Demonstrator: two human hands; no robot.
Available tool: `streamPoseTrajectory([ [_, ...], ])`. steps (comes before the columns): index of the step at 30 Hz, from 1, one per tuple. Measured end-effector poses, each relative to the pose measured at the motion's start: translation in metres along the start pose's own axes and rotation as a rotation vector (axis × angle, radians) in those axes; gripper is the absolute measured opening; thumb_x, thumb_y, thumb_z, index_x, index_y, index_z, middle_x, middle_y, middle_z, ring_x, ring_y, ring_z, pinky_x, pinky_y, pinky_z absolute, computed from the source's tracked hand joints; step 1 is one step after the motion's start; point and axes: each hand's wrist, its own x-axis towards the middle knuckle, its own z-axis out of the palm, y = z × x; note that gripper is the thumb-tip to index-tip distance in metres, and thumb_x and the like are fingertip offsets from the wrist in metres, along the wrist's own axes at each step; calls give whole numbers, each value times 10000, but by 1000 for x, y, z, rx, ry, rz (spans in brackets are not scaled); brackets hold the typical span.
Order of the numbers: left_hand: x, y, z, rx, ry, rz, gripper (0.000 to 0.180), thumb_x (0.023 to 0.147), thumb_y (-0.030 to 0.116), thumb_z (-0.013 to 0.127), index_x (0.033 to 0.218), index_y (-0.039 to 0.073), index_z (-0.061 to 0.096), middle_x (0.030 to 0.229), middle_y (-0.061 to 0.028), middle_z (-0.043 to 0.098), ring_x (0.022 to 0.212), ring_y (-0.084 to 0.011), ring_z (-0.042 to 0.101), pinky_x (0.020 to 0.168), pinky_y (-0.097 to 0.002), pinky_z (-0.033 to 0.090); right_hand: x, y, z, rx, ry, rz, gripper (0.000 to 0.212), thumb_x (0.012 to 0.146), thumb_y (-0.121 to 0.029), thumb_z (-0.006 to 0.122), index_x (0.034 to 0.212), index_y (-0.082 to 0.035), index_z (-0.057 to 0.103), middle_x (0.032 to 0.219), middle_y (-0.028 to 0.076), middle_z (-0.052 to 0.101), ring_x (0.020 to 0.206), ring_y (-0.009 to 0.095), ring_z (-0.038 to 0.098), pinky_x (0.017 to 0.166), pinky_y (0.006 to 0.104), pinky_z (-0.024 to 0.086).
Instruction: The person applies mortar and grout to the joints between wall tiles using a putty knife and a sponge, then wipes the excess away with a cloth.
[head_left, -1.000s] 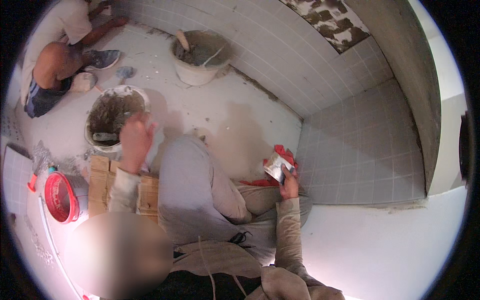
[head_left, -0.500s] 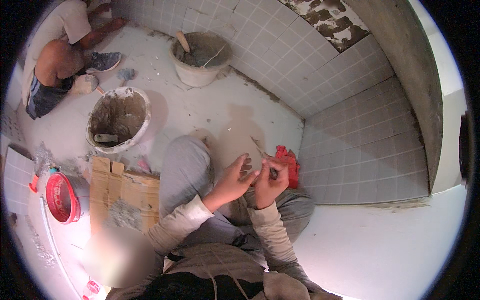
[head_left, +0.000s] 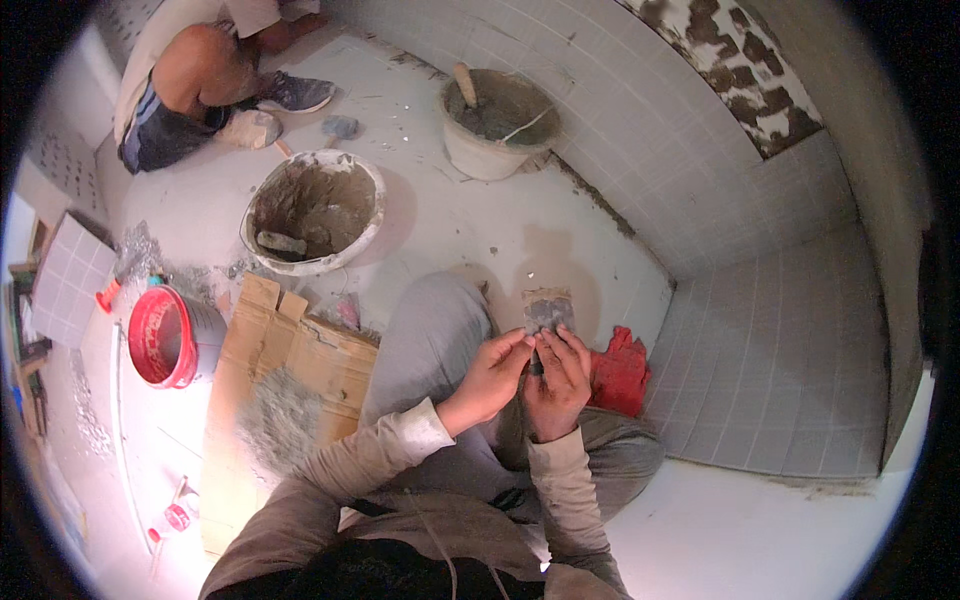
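Observation:
My right hand (head_left: 557,388) is wrapped round the dark handle of a putty knife (head_left: 548,309), its broad, mortar-stained blade pointing away from me. My left hand (head_left: 486,384) is closed, with thumb and fingertips pinched at the base of the blade beside the right fingers. Both hands are held over my crossed legs. Just right of the right hand lies a crumpled red cloth or glove (head_left: 621,372), partly hidden by my knee.
Ahead stand a white-rimmed bucket of mortar (head_left: 378,205) with a trowel and a pale bucket (head_left: 480,160) with a wooden handle. To the left are a red-rimmed bucket (head_left: 190,350) and cardboard (head_left: 235,350). Another person (head_left: 195,80) crouches far left. Tiled walls (head_left: 770,350) close the right.
The putty knife has turned from edge-on to flat-on. My left hand, earlier open with fingers apart, has closed at the blade. The whole view has shifted, moving the scene rightward.

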Motion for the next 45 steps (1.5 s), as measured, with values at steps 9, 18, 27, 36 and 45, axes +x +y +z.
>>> streamPoseTrajectory([
  [9,116,45,17,-59,334,179,203,1023,124,422,936,-20,535,796,-120,625,679,-174,598,603,-338,463,102,31,-23,114,-42,297,323,855,-89,698,1160,-24,614,1184,120,617,1120,247,569,935,378,472],
  [18,111,26,-13,-230,327,40,192,1019,166,502,1036,1,601,992,-62,656,898,-122,565,787,-270,435,116,55,96,690,-66,610,238,970,-147,612,1156,-14,547,965,23,622,851,127,601,717,268,504],
  [27,126,51,-42,623,157,466,197,861,132,665,1023,32,617,917,-143,661,739,-288,626,676,-365,508,263,189,101,569,132,806,216,984,-151,559,1173,-47,573,974,47,652,807,155,633,594,302,529],
  [36,134,33,-154,-361,-148,-95,201,948,238,599,958,39,628,859,-120,642,756,-219,621,683,-328,506,365,177,168,38,-119,6,272,901,-109,605,1146,7,581,1015,258,652,934,441,637,804,455,496],
  [45,116,-72,-241,1224,228,320,289,946,288,547,1035,28,635,920,-200,674,841,-373,663,751,-473,531,405,277,230,-386,-430,-35,260,860,-123,635,1095,-13,617,954,237,678,936,429,647,811,499,503],
])
